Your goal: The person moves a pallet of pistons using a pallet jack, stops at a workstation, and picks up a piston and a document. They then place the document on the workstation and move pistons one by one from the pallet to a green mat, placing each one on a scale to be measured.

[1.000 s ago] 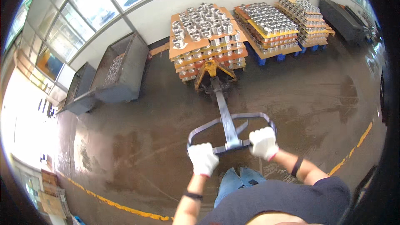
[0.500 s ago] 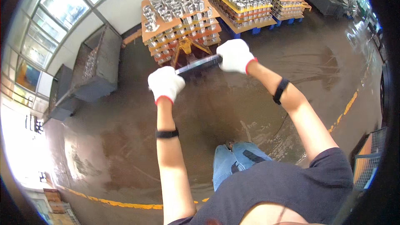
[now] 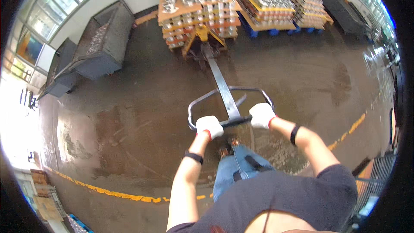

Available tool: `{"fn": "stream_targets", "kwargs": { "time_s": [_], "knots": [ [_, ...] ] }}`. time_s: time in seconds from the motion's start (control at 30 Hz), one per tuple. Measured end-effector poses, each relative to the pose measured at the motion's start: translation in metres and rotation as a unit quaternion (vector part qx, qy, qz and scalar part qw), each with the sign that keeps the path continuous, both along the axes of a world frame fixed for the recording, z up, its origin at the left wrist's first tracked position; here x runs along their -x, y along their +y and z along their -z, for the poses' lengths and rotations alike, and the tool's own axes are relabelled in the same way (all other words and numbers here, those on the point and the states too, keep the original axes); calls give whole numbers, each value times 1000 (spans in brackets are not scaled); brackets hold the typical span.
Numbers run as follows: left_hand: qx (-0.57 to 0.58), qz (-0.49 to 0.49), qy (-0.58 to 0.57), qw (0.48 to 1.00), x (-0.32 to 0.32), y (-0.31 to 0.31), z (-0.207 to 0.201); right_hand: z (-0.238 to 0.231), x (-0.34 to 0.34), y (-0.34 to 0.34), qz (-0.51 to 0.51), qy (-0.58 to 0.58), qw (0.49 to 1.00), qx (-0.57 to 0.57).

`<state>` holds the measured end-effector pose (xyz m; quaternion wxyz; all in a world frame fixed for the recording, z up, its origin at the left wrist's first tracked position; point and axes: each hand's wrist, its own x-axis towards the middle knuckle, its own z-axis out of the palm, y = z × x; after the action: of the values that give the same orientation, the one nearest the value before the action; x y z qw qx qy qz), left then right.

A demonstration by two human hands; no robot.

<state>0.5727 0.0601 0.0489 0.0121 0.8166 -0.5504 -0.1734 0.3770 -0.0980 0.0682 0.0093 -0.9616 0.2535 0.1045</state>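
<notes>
Your left hand (image 3: 209, 127) and right hand (image 3: 262, 115), both gloved, are clamping their fingers around the loop handle (image 3: 238, 121), either side of its shaft (image 3: 221, 82). The yellow pallet jack (image 3: 202, 34) is standing ahead of you, at the near side of stacked metal parts (image 3: 196, 11).

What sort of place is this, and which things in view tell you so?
Probably a factory or warehouse floor: a hand pallet truck stands at a layered stack of metal parts, a large grey bin holds small pieces, and a yellow line marks the floor.
</notes>
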Motion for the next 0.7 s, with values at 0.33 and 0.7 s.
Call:
{"fn": "stream_targets", "kwargs": {
  "time_s": [0.33, 0.7],
  "knots": [
    [-111, -49, -87, 989, -108, -134, -127, -106, -126, -125, -14, -39, 999, -17],
    [-6, -87, -135, 987, -148, -80, -183, -183, -155, -73, 25, -128, 990, -48]
  ]
}}
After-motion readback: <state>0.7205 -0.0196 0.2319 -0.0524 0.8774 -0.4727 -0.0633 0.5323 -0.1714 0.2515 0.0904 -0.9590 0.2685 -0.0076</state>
